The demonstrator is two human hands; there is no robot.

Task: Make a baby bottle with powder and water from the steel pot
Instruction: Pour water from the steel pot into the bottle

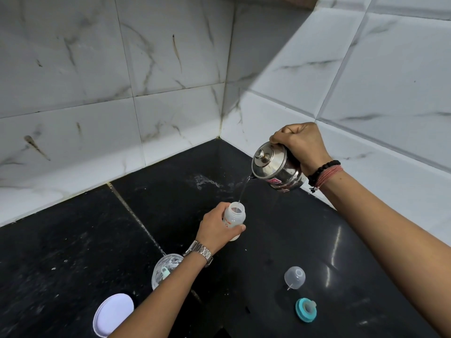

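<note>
A white round lid (pixel 113 314) lies flat at the near edge of a black stone counter (pixel 61 252) in a corner of white marbled wall tiles (pixel 170 57), beside an open clear tub (pixel 166 269) with a pale green scoop (pixel 166 272) inside it, the tub partly hidden behind the person's left forearm. To the right on the same counter, a teal bottle ring with its teat (pixel 306 309) lies near the front, and a clear dome-shaped cap (pixel 294 277) rests just beyond it, the two close together but apart. Farther in, the left hand (pixel 214 228), a metal watch (pixel 199 252) on its wrist, is wrapped around the side of an open baby bottle (pixel 234 217), holding it upright near the middle of the counter; whether its base touches the stone cannot be told. Above and to the right, the right hand (pixel 302 145), with a black bead bracelet (pixel 323 172) and pink threads on the wrist, is clenched on a lidded steel pot (pixel 275 164), gripping it from behind and tilting it toward the bottle. A thin stream of water (pixel 244 189) runs from the pot's lip down into the bottle's open mouth. A wet patch (pixel 207 181) glistens on the counter behind the bottle.
</note>
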